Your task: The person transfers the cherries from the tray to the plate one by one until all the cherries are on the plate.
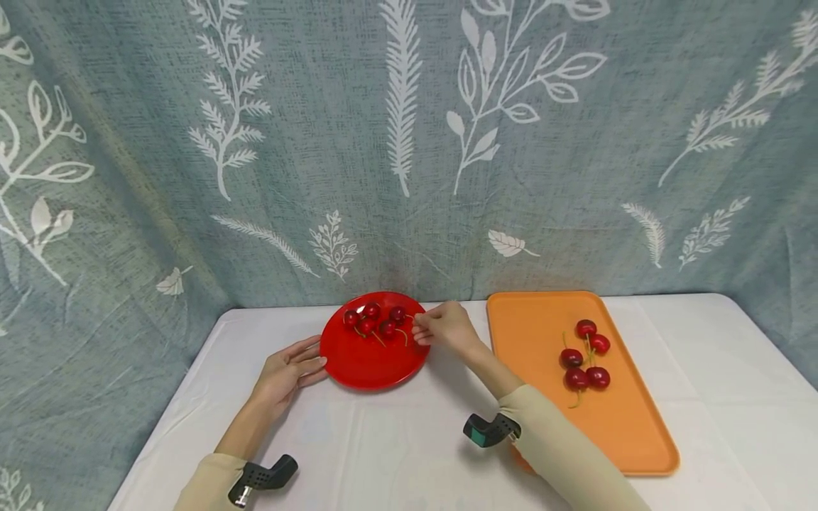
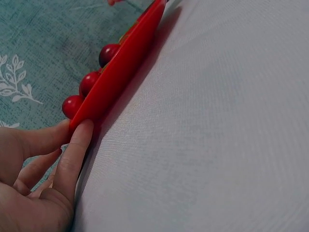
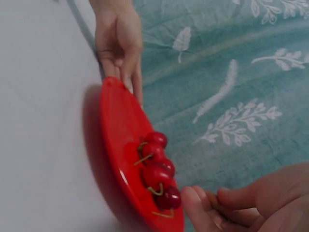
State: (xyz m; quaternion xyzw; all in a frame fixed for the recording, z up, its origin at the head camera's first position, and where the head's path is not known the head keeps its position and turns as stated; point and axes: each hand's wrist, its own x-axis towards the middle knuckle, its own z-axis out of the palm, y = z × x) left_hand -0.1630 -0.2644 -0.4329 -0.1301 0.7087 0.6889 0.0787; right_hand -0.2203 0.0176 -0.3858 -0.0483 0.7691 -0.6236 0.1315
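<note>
My left hand (image 1: 281, 374) grips the rim of a round red plate (image 1: 373, 365) at its left side. In the left wrist view, thumb and fingers meet the rim from two sides. Several dark red cherries (image 1: 387, 328) with green stems sit in the back half of the plate. At the plate's right rim is my right hand (image 1: 449, 326), fingers loosely bent. The right wrist view has its fingertips (image 3: 192, 195) right beside a dark cherry (image 3: 169, 198), whose stem lies clear of them. Nothing shows between the fingers.
An orange rectangular tray (image 1: 530, 326) lies on the right of the white-covered table (image 1: 396, 447), partly under my right forearm. Several more cherries (image 1: 577, 378) are on it. A patterned blue-green curtain (image 1: 332, 142) hangs behind the table's back edge.
</note>
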